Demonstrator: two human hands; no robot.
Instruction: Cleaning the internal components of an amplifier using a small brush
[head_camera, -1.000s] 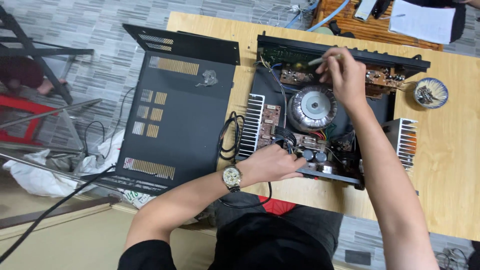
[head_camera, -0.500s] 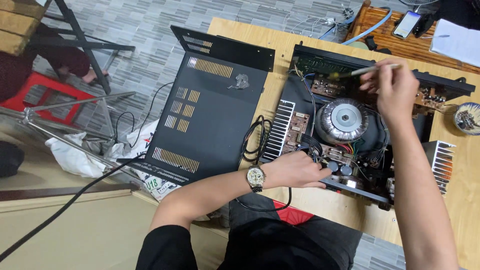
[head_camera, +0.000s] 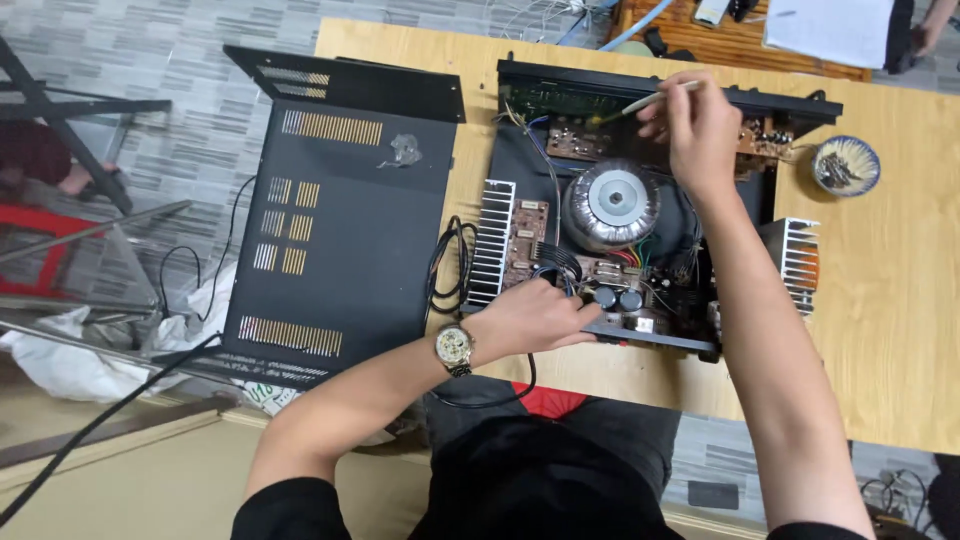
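Note:
An opened black amplifier chassis (head_camera: 660, 95) lies on a wooden table (head_camera: 890, 300), with a round silver transformer (head_camera: 612, 203), circuit boards and finned heat sinks inside. My right hand (head_camera: 700, 130) holds a thin pale brush (head_camera: 645, 102) whose tip touches the rear circuit board (head_camera: 578, 140). My left hand (head_camera: 535, 315), a watch on its wrist, grips the near edge of the chassis beside two dark capacitors (head_camera: 618, 298).
The black vented top cover (head_camera: 340, 220) lies to the left, overhanging the table's edge. A small bowl of screws (head_camera: 845, 165) sits at the right. Cables, a metal stand and white bags lie on the tiled floor at left. Papers and tools are at the far edge.
The view has shifted. My right hand with the brush has moved slightly along the rear board. My left hand has stayed on the near chassis edge.

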